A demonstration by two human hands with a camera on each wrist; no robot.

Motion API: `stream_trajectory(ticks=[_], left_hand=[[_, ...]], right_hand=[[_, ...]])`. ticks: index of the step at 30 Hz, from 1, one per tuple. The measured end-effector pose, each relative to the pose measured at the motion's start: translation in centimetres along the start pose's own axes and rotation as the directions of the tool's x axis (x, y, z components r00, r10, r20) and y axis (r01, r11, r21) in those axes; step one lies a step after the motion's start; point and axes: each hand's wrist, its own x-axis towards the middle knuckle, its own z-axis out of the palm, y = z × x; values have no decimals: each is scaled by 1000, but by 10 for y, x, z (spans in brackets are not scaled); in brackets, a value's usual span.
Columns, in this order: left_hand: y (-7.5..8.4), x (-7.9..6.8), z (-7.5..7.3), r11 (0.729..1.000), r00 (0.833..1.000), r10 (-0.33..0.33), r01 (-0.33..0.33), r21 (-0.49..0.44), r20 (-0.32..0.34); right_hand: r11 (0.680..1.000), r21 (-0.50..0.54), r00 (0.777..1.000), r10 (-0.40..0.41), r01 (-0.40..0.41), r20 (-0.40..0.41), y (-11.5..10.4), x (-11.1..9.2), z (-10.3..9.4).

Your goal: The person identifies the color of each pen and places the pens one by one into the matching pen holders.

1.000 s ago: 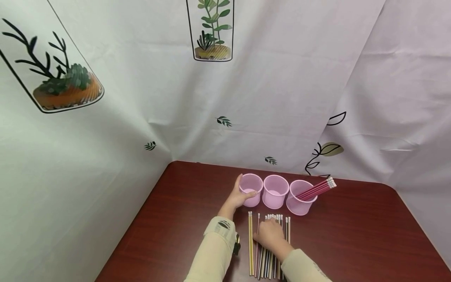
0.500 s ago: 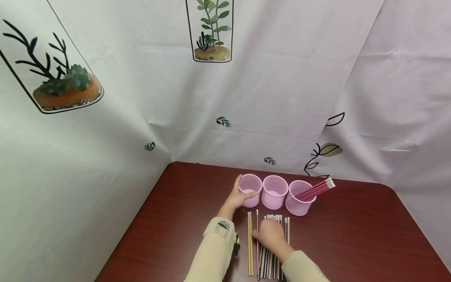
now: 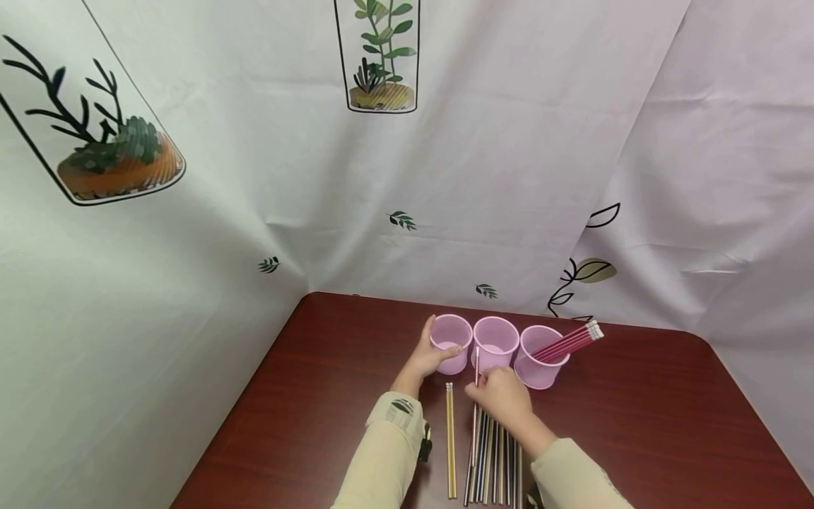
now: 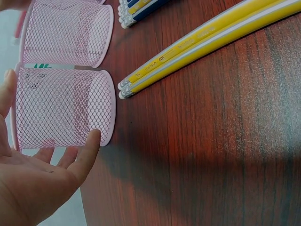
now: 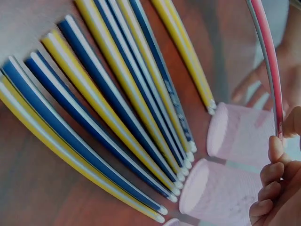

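My left hand (image 3: pixel 427 357) grips the leftmost pink mesh pencil cup (image 4: pixel 61 108), thumb over its near side. My right hand (image 3: pixel 505 397) pinches a red pencil (image 5: pixel 269 56) between thumb and fingers, lifted over the other pencils with its white eraser end toward the cups. Beneath that hand lies a row of yellow-striped and blue-striped pencils (image 5: pixel 117 108), erasers toward the cups. Two yellow pencils (image 3: pixel 451 438) lie apart on the left. The middle pencil cup (image 3: pixel 496 331) stands beside the held one, with nothing visible inside.
The right pencil cup (image 3: pixel 539 375) holds several red pencils (image 3: pixel 566 344) leaning right. All three cups stand in a line near the back of the dark red wooden table (image 3: pixel 649 417). A white patterned cloth (image 3: pixel 509 177) hangs behind and beside the table.
My right hand has lifted the red pencil from the row and moved it up toward the middle cup, uncovering more of the pencils. The left hand stays on its cup.
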Motion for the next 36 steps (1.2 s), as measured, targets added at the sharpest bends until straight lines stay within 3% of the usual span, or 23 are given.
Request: stream_trajectory(ticks=[14,27,32,36], left_hand=[[0,1,-1,1000,1000,-9,9,18,-1],[6,-4,0,1000,1000,-3,3,-28,0],[19,-11,-2,999,1000,1,-1,-47,9],[10,-6,-1,1000,1000,3,-3,-13,-4]], right_hand=[[995,77,995,65,-60,-71,2,23,-58],[964,258,985,106,-68,-137,15,39,-102],[953,288,963,162,-95,-218,28,40,-123],[943,310,932,212,-116,-294,42,38,-134]])
